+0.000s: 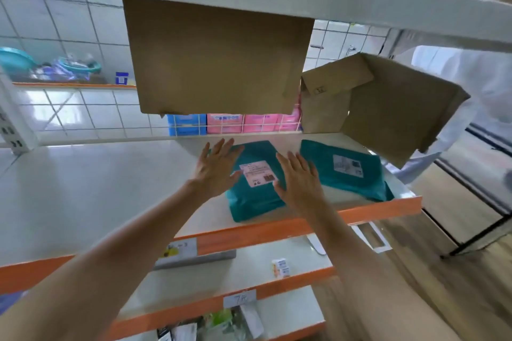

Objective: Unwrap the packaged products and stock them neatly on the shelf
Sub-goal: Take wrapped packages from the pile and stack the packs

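Two teal plastic mailer packages with white labels lie flat on the white shelf (83, 188) with an orange front edge. The nearer package (256, 196) sits in the middle, the second package (346, 171) to its right. My left hand (216, 171) hovers with fingers spread over the nearer package's left edge. My right hand (300, 177) is spread over its right edge. Neither hand grips anything; whether the palms touch the package is unclear.
Cardboard flaps hang from the shelf above: one large flap (216, 61) in the centre and an open box (388, 102) at right. Pink and blue product packs (224, 123) stand behind a wire grid. Lower shelves hold a small box (280, 267). A person in white (471, 86) stands right.
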The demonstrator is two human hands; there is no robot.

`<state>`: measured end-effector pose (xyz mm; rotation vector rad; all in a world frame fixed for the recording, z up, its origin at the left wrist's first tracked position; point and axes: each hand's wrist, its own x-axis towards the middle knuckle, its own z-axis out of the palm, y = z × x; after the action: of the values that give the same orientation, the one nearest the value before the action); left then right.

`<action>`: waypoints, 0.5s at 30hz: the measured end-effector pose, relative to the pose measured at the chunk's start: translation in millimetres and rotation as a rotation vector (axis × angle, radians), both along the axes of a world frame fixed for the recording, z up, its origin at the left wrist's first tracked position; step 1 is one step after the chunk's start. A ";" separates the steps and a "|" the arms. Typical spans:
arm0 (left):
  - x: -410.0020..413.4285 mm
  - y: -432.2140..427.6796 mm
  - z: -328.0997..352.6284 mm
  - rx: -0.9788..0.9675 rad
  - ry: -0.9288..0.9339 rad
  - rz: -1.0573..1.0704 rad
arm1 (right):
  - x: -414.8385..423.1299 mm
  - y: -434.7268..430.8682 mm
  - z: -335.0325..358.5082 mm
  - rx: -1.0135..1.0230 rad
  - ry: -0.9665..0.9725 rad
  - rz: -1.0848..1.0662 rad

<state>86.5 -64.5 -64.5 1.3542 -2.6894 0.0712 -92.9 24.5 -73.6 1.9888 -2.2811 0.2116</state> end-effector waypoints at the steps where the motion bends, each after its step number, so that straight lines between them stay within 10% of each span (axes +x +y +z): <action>1: -10.4 -3.5 -1.6 -0.008 -0.014 -0.002 | -8.1 -4.0 1.2 0.010 0.005 0.003; 15: -69.9 -27.1 -26.9 -0.014 -0.041 0.155 | -104.4 -52.5 -9.3 -0.029 -0.107 -0.028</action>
<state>16.5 -91.7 -91.4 1.5715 -2.6063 0.1341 -197.4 -28.1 -82.9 1.9765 -2.3534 0.3542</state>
